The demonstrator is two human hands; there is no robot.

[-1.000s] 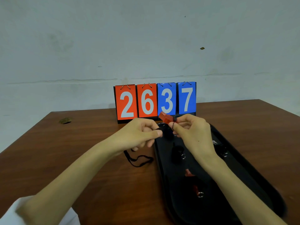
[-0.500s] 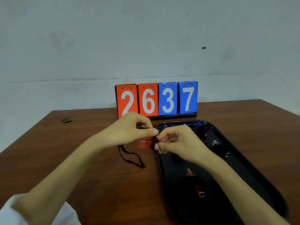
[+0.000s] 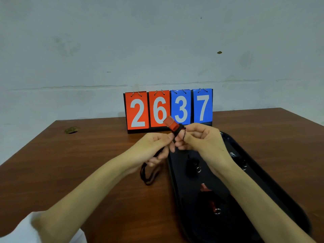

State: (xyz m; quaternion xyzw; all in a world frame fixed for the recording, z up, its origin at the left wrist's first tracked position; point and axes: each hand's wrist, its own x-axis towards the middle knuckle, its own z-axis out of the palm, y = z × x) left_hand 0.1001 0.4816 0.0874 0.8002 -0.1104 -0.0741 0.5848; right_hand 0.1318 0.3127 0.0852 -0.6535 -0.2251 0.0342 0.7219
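Note:
A small red whistle (image 3: 171,124) with a black end sticks up between my two hands, above the table's middle. My right hand (image 3: 199,139) pinches its black end, and a thin black cord loops round one of its fingers. My left hand (image 3: 154,146) pinches the black lanyard (image 3: 149,174) just below the whistle; the lanyard's loop hangs from it onto the wood. Where cord and whistle meet is hidden by my fingers.
A black oval tray (image 3: 177,190) lies to the right on the brown table (image 3: 70,163), holding several more whistles, black and red, with metal rings. A flip scoreboard (image 3: 168,109) reading 2637 stands at the back. A round hole (image 3: 71,130) marks the far left.
The whistle has swung from below my hands to pointing up and left above them. Both hands have risen slightly and stay together on the whistle and lanyard.

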